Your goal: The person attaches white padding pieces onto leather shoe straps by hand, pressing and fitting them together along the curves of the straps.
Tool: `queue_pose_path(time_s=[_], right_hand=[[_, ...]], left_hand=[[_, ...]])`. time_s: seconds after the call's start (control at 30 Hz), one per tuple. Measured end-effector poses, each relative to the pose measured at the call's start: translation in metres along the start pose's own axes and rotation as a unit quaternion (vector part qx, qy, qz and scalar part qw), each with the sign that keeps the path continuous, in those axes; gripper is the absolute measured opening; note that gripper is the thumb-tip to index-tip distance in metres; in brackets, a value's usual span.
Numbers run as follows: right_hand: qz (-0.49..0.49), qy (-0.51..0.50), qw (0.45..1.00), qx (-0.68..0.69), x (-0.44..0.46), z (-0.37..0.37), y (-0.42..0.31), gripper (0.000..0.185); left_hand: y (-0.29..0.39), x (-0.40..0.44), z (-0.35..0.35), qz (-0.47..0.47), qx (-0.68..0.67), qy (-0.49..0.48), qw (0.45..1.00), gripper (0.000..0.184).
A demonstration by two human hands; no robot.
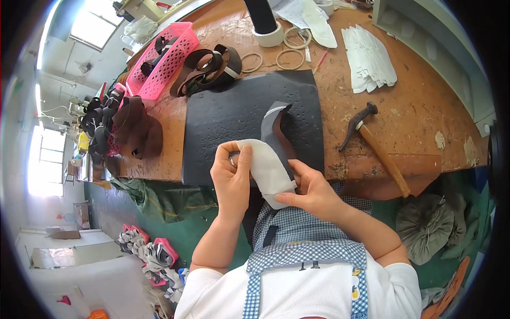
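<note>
Both hands hold a white curved piece (265, 167) over the front edge of a black perforated mat (234, 114). My left hand (231, 175) pinches its upper left end between thumb and fingers. At its lower right end, my right hand (313, 192) grips it, with the thumb in front and the fingers partly hidden behind. A dark grey and brown strip (277, 130) with a white band near its top extends up from behind the white piece and curves over the mat. Where the strip meets the white piece is partly hidden.
A hammer (380, 154) lies right of the mat, below a stack of white pieces (369, 58). Tape rings (290, 59) and coiled dark strips (212, 66) are behind the mat. A pink basket (175, 53) and brown pieces (139, 127) are at the left.
</note>
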State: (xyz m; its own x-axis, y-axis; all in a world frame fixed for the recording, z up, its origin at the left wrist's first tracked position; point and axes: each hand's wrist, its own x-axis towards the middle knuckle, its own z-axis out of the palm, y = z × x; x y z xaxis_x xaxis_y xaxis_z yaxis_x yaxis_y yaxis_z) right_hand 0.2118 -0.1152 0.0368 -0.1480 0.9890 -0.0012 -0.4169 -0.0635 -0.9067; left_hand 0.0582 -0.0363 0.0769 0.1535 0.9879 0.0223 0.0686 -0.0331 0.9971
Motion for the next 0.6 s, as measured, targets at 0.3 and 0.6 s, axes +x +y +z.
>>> queue_pose_path(time_s=[0.3,0.6], right_hand=[[0.039,0.006,0.999,0.026,-0.005,-0.007,-0.005,0.034],[0.042,0.001,0.999,0.014,-0.004,-0.009,0.009,0.032]], left_hand=[[0.021,0.005,-0.001,-0.029,0.014,-0.189,0.981,0.017],[0.02,0.0,-0.007,0.016,0.069,-0.298,0.952,0.012]])
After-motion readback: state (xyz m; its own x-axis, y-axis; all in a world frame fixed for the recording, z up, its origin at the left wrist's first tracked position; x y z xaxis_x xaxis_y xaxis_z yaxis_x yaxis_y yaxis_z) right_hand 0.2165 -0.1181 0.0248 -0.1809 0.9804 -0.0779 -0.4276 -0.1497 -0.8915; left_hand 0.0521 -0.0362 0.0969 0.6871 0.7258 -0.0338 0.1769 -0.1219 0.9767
